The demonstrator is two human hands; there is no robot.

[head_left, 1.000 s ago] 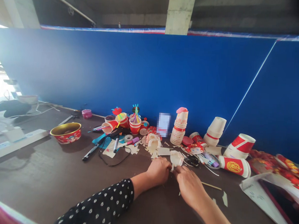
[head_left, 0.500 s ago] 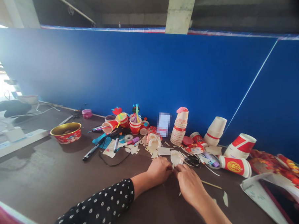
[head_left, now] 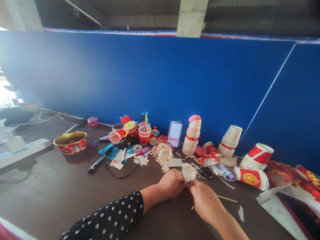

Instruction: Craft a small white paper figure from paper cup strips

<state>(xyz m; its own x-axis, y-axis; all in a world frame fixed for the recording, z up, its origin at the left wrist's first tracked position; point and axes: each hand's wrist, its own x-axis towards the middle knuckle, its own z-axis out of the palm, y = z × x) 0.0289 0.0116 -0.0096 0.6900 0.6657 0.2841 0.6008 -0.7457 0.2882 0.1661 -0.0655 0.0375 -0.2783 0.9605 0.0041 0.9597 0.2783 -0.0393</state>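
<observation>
Between my hands is a cut-up paper cup, pale, with ragged edges and its hollow side showing. My left hand is closed, its curled fingers at the near left edge of the cup. My right hand pinches at its near right edge; the fingertips partly hide each other and the grip. Just beyond lies another cut paper cup with a frilled rim, among pale paper scraps. A thin wooden stick rests to the right of my right hand.
A red and gold bowl stands at the left, near a white power strip. Markers and a roll of tape lie mid-table. Behind are stacked paper cups. A red-patterned cup lies at the right, near a dark-screened device.
My right hand has shifted slightly right and down, and its fingers sit lower on the cut cup. More of the cup's hollow side shows now. My left hand has barely moved.
</observation>
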